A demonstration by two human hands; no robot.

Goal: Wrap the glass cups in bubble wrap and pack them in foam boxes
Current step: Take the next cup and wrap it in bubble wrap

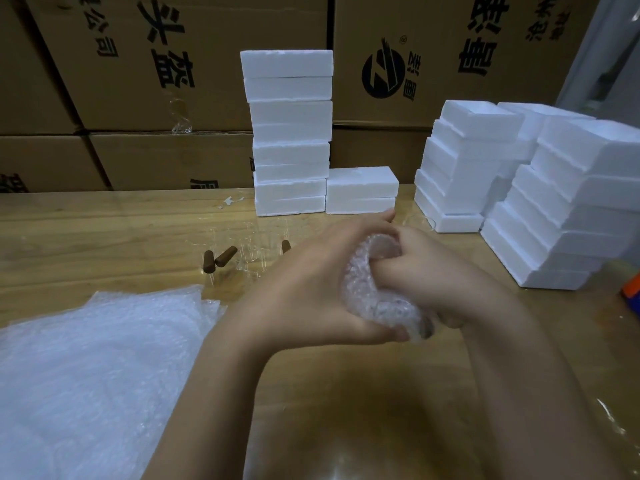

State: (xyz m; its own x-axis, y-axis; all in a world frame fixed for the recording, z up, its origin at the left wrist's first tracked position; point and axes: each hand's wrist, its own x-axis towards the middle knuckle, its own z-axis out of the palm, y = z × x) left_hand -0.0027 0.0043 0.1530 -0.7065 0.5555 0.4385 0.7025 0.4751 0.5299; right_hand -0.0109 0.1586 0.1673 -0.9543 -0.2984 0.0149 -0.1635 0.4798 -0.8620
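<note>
A glass cup rolled in bubble wrap (375, 296) is held between both hands above the middle of the wooden table (104, 233). My left hand (311, 285) cups its left side and underside. My right hand (436, 268) grips the right side, with fingers pushed into the wrap at the cup's open top end. The glass itself is mostly hidden by wrap. Clear glass cups with brown wooden handles (225, 256) stand just behind my left hand. Closed white foam boxes (289, 133) form a tall stack at the back, with a short stack (362, 190) beside it.
A pile of bubble wrap sheets (86, 368) covers the table's near left. Several stacks of open foam box halves (561, 202) stand at the right. Printed cardboard cartons (156, 81) wall off the back. An orange and blue object (632, 289) shows at the right edge.
</note>
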